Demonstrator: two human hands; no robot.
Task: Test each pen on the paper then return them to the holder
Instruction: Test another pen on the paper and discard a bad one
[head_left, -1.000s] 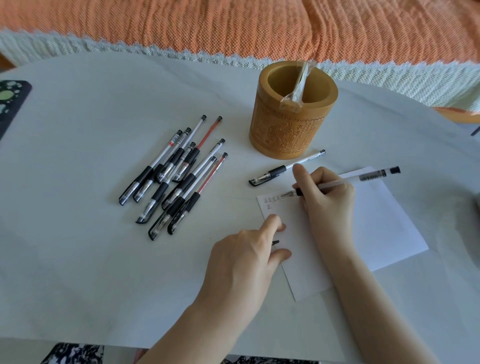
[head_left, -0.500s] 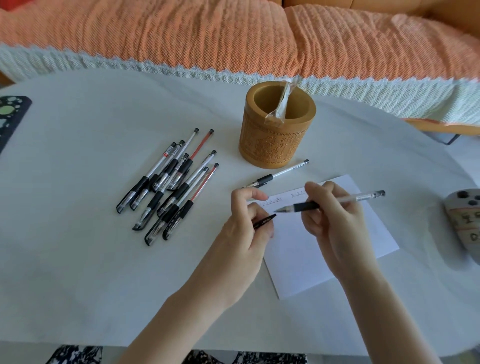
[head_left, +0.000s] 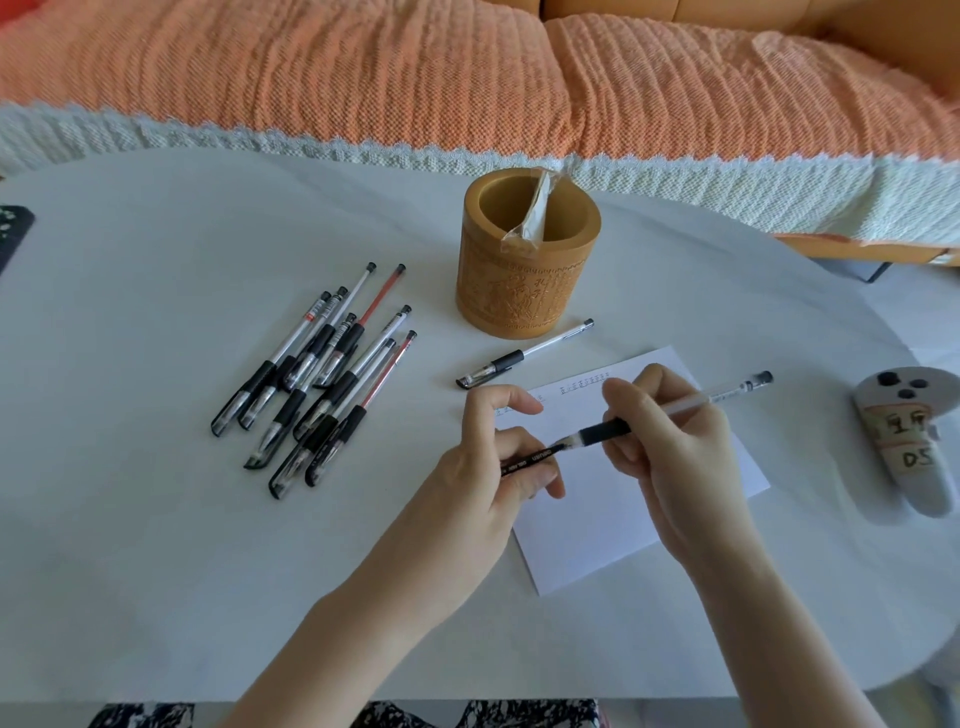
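Note:
My right hand (head_left: 670, 441) grips a clear pen (head_left: 691, 404) with a black grip, held above the white paper (head_left: 613, 514). My left hand (head_left: 498, 467) holds the black pen cap (head_left: 530, 460), and the pen's tip sits at the cap's mouth. The paper carries small test marks along its far edge. Behind it stands the carved wooden holder (head_left: 524, 280), with a crumpled plastic wrapper inside. One capped pen (head_left: 524, 354) lies between holder and paper. A pile of several capped pens (head_left: 317, 384), black and red, lies to the left.
The white table (head_left: 156, 545) ends near me at the bottom edge. A grey controller-like object with a label (head_left: 904, 436) lies at the right. A dark object (head_left: 13, 234) peeks in at the far left. An orange sofa cover fills the background.
My right hand stopped writing and lifted the pen off the paper. My left hand came up from the paper with the cap, and pen tip and cap have come together.

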